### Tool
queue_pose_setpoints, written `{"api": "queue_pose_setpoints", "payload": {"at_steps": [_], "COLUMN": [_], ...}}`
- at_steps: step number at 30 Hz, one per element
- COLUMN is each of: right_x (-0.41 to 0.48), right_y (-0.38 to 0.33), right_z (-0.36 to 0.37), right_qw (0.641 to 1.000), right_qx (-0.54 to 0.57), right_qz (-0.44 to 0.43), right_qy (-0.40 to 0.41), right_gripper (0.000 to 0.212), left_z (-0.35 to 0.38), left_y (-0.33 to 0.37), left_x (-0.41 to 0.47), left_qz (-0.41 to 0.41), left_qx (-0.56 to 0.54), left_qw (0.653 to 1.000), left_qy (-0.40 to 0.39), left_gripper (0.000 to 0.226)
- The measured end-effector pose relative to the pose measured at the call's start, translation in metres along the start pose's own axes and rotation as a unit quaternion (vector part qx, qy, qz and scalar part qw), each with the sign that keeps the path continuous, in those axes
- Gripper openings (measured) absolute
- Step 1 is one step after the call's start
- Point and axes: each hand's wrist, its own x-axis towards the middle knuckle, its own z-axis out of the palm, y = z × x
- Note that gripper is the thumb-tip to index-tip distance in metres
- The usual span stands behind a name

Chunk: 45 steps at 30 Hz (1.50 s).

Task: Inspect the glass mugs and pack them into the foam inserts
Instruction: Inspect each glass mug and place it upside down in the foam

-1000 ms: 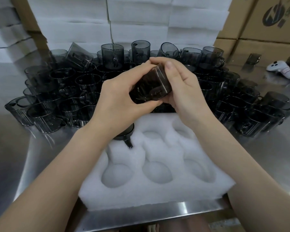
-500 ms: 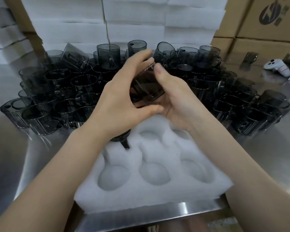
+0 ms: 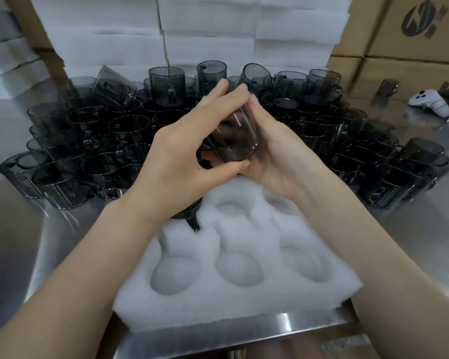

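A smoky grey glass mug (image 3: pixel 235 138) is held tilted above the far edge of the white foam insert (image 3: pixel 244 301). My left hand (image 3: pixel 182 161) grips it from the left, thumb under and fingers over its top. My right hand (image 3: pixel 272 154) cradles it from the right and below. One mug (image 3: pixel 189 216) sits in the insert's far-left pocket, mostly hidden under my left wrist, with its handle showing. The other pockets hold nothing.
Several loose grey mugs (image 3: pixel 94 141) crowd the steel table (image 3: pixel 425 244) behind and beside the insert. Stacked white foam sheets (image 3: pixel 208 37) stand at the back, cardboard boxes (image 3: pixel 412 35) at the right. A white controller (image 3: pixel 430 102) lies far right.
Both hands have turned the mug between them, so its open end now faces more toward me. My right hand has slid under it. The view has shifted slightly.
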Motion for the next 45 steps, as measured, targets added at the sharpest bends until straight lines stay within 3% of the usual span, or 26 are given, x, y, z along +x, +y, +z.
{"api": "queue_pose_setpoints", "payload": {"at_steps": [3, 5, 10, 13, 15, 19, 25, 31, 36, 40, 45], "right_x": [-0.001, -0.001, -0.001, -0.001, -0.001, -0.001, -0.002, -0.001, 0.001, 0.000, -0.001], "right_y": [0.000, -0.001, 0.003, 0.006, 0.007, 0.008, 0.006, 0.004, 0.003, 0.004, 0.007], "right_z": [-0.002, -0.001, 0.003, 0.005, 0.007, 0.009, 0.006, 0.000, -0.002, -0.002, 0.002], "right_qw": [0.983, 0.978, 0.994, 0.995, 0.992, 0.989, 0.990, 0.988, 0.984, 0.978, 0.965], "right_qx": [0.097, 0.115, 0.076, 0.040, 0.014, 0.017, 0.038, 0.086, 0.116, 0.061, -0.006], "right_qz": [0.065, 0.052, -0.040, -0.087, -0.121, -0.149, -0.136, -0.129, -0.130, -0.177, -0.235], "right_qy": [-0.140, -0.164, -0.064, -0.004, 0.017, 0.018, 0.002, -0.023, 0.036, 0.091, 0.119], "right_gripper": [0.064, 0.063, 0.047, 0.055, 0.059, 0.051, 0.047, 0.028, 0.024, 0.010, 0.018], "left_z": [0.001, 0.002, 0.004, 0.003, 0.004, 0.007, 0.006, 0.003, 0.005, 0.006, 0.007], "left_y": [0.001, 0.002, -0.003, -0.003, -0.002, 0.000, 0.000, -0.001, -0.003, -0.005, -0.006], "left_x": [0.001, 0.002, 0.005, 0.005, 0.005, 0.006, 0.005, 0.004, 0.005, 0.005, 0.005], "left_qz": [0.006, 0.000, -0.055, -0.090, -0.106, -0.097, -0.061, -0.021, -0.010, -0.028, -0.084], "left_qx": [-0.028, -0.015, 0.034, 0.040, 0.040, 0.043, 0.038, 0.035, 0.047, 0.053, 0.073], "left_qw": [1.000, 1.000, 0.998, 0.995, 0.993, 0.994, 0.997, 0.999, 0.996, 0.996, 0.993], "left_qy": [0.008, 0.009, -0.022, -0.032, -0.014, 0.012, -0.005, -0.032, -0.074, -0.073, -0.050], "left_gripper": [0.074, 0.076, 0.091, 0.103, 0.099, 0.088, 0.090, 0.086, 0.093, 0.099, 0.101]}}
